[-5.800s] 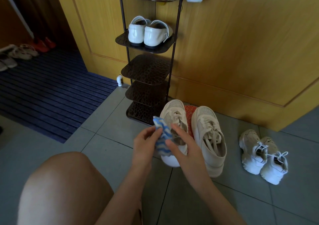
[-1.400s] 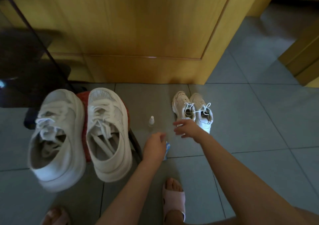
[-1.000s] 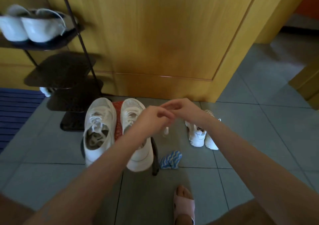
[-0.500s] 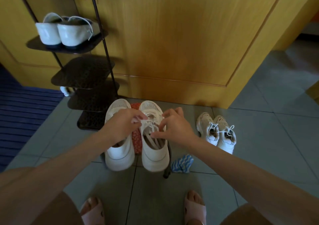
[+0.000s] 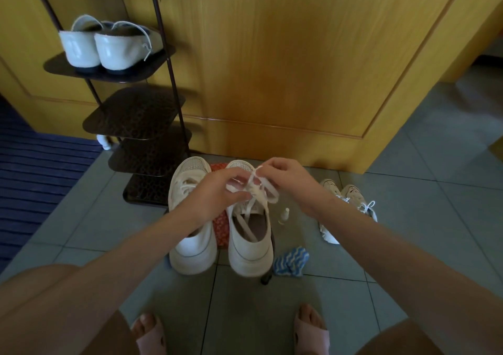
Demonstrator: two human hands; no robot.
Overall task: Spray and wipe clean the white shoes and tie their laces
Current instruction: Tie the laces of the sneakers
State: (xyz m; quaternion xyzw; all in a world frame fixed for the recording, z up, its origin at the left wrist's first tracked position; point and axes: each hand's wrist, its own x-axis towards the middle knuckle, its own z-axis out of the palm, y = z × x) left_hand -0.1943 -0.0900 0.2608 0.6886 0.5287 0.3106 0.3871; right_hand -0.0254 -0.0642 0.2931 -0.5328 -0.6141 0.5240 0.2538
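Laces [image 5: 254, 190] are the work in hand now; a few seconds ago both hands held the cloth [image 5: 290, 262] against the shoes, about a second ago it went down, and it lies now crumpled on the floor [image 5: 408, 218] just right of the right shoe [image 5: 250, 248]; half a second ago the hands had only reached the eyelets, and now a loop stands up between them.

Left hand [image 5: 217, 195] pinches one strand of the laces over the tongue, fingers curled in; right hand [image 5: 290, 183] pinches the raised loop at its top, with the slack hanging off to the right; the two hands are nearly touching above the front of the right shoe; neither holds anything else.

Right shoe and left shoe [image 5: 190, 245] sit side by side, toes to the door, on a stool [image 5: 221, 226] with a red seat; the left shoe's laces look loose, though the left arm hides part of them.

Bottle [image 5: 284, 215] stands on the floor between the right shoe and the small pair [image 5: 353, 199], upright and apart from both; the small pair looks already bowed.

Judged from this, spraying and wiping of the pair on the stool are over and tying has begun; the bow is only half formed, so the loop needs wrapping and pulling snug; if either pinch slackens, the loop will likely fall out; the left shoe would be next.
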